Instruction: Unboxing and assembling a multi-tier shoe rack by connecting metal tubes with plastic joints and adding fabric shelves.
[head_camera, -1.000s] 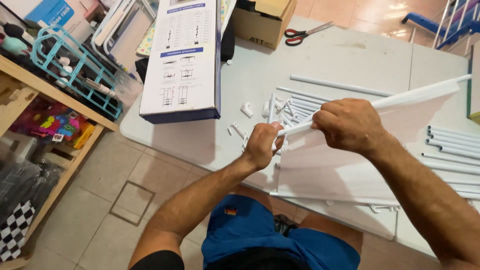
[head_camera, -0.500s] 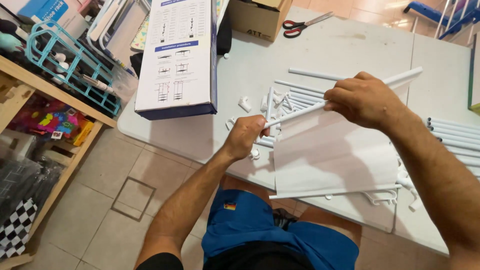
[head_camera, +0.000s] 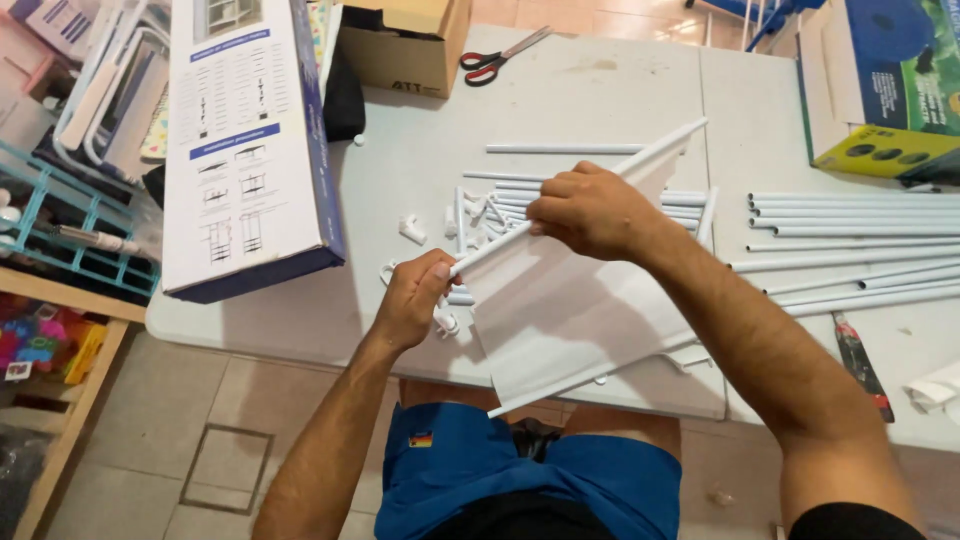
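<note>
A thin white metal tube (head_camera: 600, 180) sleeved in a white fabric panel (head_camera: 575, 310) is gripped mid-length by the closed right hand (head_camera: 590, 212) and pinched at its near end by the left hand (head_camera: 412, 300), above the grey worktop (head_camera: 560, 90).

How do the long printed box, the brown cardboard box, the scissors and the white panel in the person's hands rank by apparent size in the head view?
1. Long printed box
2. White panel, somewhat smaller, but nearer the camera
3. Brown cardboard box, partly cut off
4. Scissors
</note>
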